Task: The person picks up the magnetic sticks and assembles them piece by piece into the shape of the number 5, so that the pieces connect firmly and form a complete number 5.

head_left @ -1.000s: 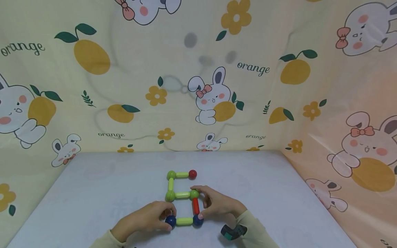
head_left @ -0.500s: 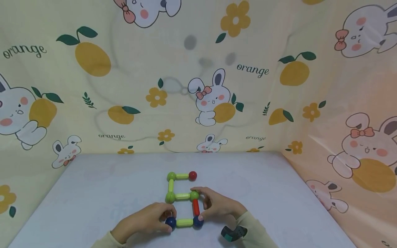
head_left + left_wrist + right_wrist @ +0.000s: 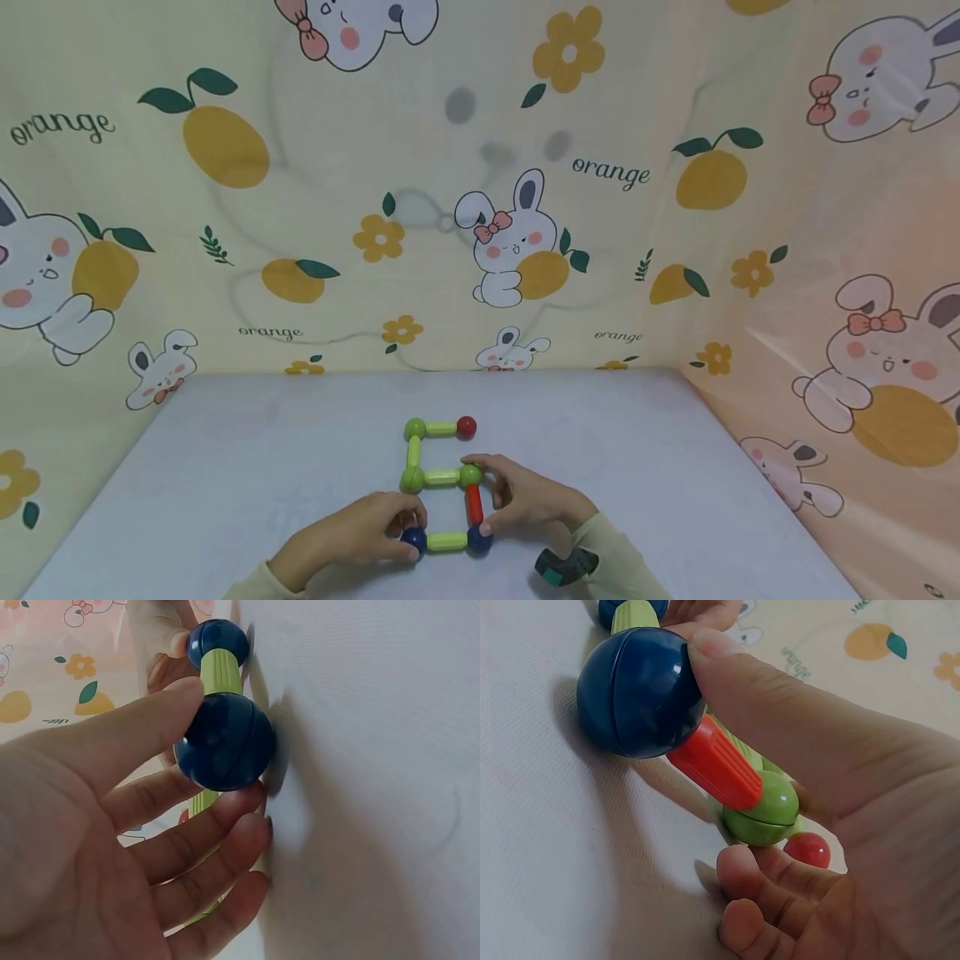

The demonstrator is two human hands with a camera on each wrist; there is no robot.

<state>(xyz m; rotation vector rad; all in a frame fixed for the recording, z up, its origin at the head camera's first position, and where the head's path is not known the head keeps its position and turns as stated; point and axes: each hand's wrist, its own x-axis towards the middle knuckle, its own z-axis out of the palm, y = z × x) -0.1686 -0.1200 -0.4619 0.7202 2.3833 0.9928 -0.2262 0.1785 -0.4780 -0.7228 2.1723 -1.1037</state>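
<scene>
A figure of balls and rods lies on the white table, bent like a figure 5. From its far red ball (image 3: 467, 427), light green rods run through green balls (image 3: 412, 479) toward me. A red rod (image 3: 718, 765) links a green ball (image 3: 761, 814) to the near right blue ball (image 3: 641, 694). My left hand (image 3: 367, 527) pinches the near left blue ball (image 3: 229, 742) between thumb and fingers. My right hand (image 3: 534, 493) spans the red rod's side, thumb on the right blue ball and index finger at the green ball. A light green rod (image 3: 447, 542) joins both blue balls.
The white table (image 3: 225, 467) reaches back to a hanging cloth (image 3: 420, 167) printed with rabbits and oranges. More of this cloth covers both sides. A dark band (image 3: 566, 566) is on the right wrist, beside the sleeve (image 3: 622, 558).
The head view has shifted slightly, so everything sits a little lower in it. Both hands keep their places on the figure, and its shape is the same.
</scene>
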